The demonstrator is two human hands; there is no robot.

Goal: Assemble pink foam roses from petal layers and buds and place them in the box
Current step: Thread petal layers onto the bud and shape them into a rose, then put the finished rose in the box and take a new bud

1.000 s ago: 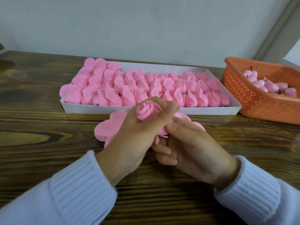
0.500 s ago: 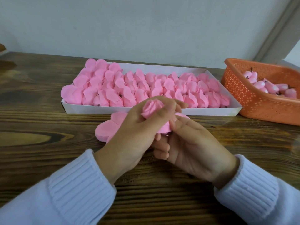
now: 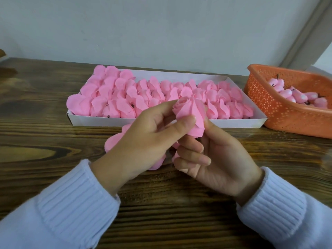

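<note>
One rose (image 3: pixel 190 115) is held up between both hands, over the table (image 3: pixel 45 141) and just near of the box's near wall; its spiral centre faces up and away, and its wrapped petals taper down to the base. On the left, the left hand (image 3: pixel 143 139) pinches it, thumb pressed on the near face and forefinger on the far-left edge of the bloom; on the right, the right hand (image 3: pixel 215 159) grips it from the side and below, thumb against the right side, the other fingers curled under the base; the two hands are close together around it. Flat petal layers (image 3: pixel 113 144) lie on the table under the left hand, partly hidden by it. Farther off stands the box (image 3: pixel 161 122), white and shallow, packed with rows of finished roses (image 3: pixel 125 97); those at its left end spill over the rim. Just right of the box stands an orange basket (image 3: pixel 280 114) with dotted holes; it holds buds (image 3: pixel 294 95) with dark stems. White ribbed sleeves (image 3: pixel 75 203) cover both wrists.
</note>
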